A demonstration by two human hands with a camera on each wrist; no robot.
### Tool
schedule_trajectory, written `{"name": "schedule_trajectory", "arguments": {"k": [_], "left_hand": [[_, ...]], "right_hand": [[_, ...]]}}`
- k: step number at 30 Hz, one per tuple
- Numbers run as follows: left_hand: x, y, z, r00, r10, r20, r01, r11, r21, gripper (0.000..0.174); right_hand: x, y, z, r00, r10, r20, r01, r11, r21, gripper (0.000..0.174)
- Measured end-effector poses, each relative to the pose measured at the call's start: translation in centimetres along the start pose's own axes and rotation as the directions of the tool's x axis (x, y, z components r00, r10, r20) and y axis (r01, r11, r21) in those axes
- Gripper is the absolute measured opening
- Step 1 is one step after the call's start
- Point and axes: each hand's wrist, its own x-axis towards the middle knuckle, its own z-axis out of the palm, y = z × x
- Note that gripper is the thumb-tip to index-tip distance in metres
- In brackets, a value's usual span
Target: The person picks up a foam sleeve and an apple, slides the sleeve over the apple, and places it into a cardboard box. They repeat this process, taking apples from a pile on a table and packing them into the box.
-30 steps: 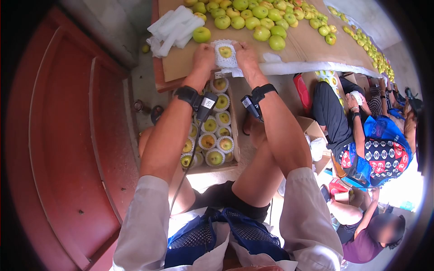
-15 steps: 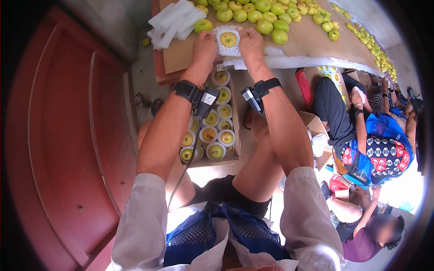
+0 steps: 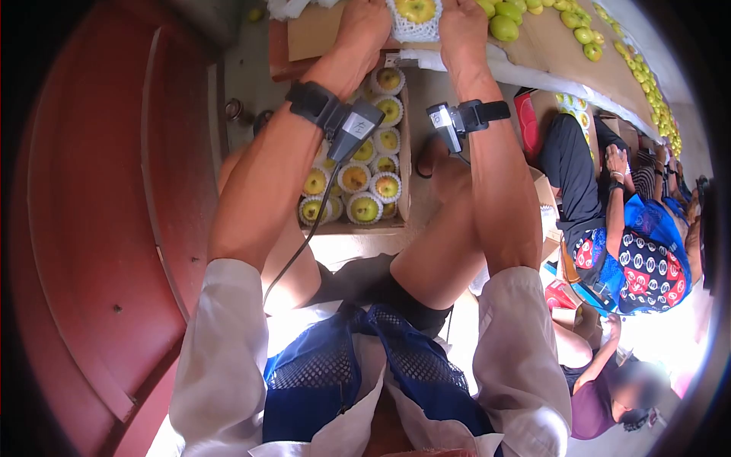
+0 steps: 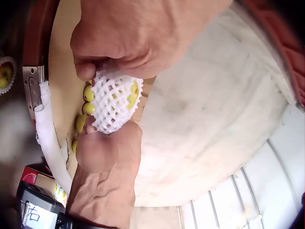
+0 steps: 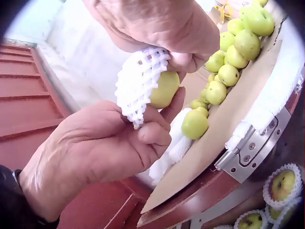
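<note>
A yellow-green apple (image 3: 416, 9) sits partly inside a white foam net (image 3: 415, 30), held up over the table's near edge at the top of the head view. On one side my left hand (image 3: 364, 34) pinches the net's edge, its fingers curled. Opposite it, my right hand (image 3: 464, 34) grips the net with bent fingers. Seen from the right wrist, a bare side of the apple (image 5: 164, 89) shows between the hands, and the net (image 5: 138, 81) wraps the rest. From the left wrist, the mesh (image 4: 114, 100) covers most of the fruit.
Loose green apples (image 5: 247, 44) lie on the cardboard-covered table (image 3: 533, 49), beside a pile of white foam nets (image 5: 167, 155). Below the table edge, a box holds netted apples (image 3: 365, 207). A red door (image 3: 99, 228) stands at left; other people (image 3: 640, 259) sit at right.
The netted apple, held by both hands throughout, looks larger and sits higher in the head view. That view has shifted, so the table and box appear higher too.
</note>
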Motion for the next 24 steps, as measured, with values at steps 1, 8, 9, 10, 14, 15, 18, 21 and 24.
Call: {"name": "schedule_trajectory", "arguments": {"k": [1, 8, 9, 10, 14, 15, 18, 21, 24], "left_hand": [[0.1, 0.1, -0.1, 1.000, -0.003, 0.012, 0.003, 1.000, 0.008, 0.043], [-0.4, 0.3, -0.4, 0.995, -0.044, 0.086, 0.061, 0.975, -0.212, 0.042], [-0.6, 0.4, -0.3, 0.997, -0.024, 0.077, 0.039, 0.979, -0.201, 0.042], [-0.5, 0.4, -0.3, 0.998, -0.003, 0.067, 0.016, 0.982, -0.191, 0.042], [0.5, -0.2, -0.5, 0.983, 0.179, -0.028, -0.168, 0.959, 0.229, 0.043], [0.9, -0.6, -0.6, 0.981, 0.193, -0.016, -0.186, 0.962, 0.202, 0.044], [0.9, -0.6, -0.9, 0.981, 0.189, 0.030, -0.191, 0.977, 0.096, 0.048], [-1.5, 1.5, -1.0, 0.986, 0.128, 0.103, -0.124, 0.991, -0.043, 0.051], [-3.2, 3.5, -1.1, 0.966, 0.106, 0.234, -0.091, 0.993, -0.075, 0.048]], "right_hand": [[0.0, -0.1, 0.3, 1.000, 0.008, -0.008, -0.007, 0.999, 0.049, 0.024], [-0.1, 0.3, 0.3, 0.999, -0.008, -0.033, 0.010, 0.998, 0.062, 0.027], [-0.1, 0.2, 0.3, 0.999, -0.021, -0.037, 0.022, 0.999, 0.027, 0.028], [-0.2, 0.1, 0.6, 0.998, -0.006, -0.064, 0.010, 0.998, 0.061, 0.028], [0.0, 0.3, 1.1, 0.991, 0.041, -0.128, -0.019, 0.985, 0.172, 0.030], [0.1, 0.6, 1.0, 0.990, 0.051, -0.134, -0.025, 0.981, 0.193, 0.030], [-0.1, -0.5, 0.9, 0.991, 0.068, -0.114, -0.042, 0.976, 0.212, 0.031], [-0.1, -1.1, 0.4, 0.989, 0.088, -0.118, -0.074, 0.991, 0.112, 0.033], [0.4, -0.6, -0.1, 0.992, 0.079, -0.101, -0.068, 0.992, 0.105, 0.034]]}}
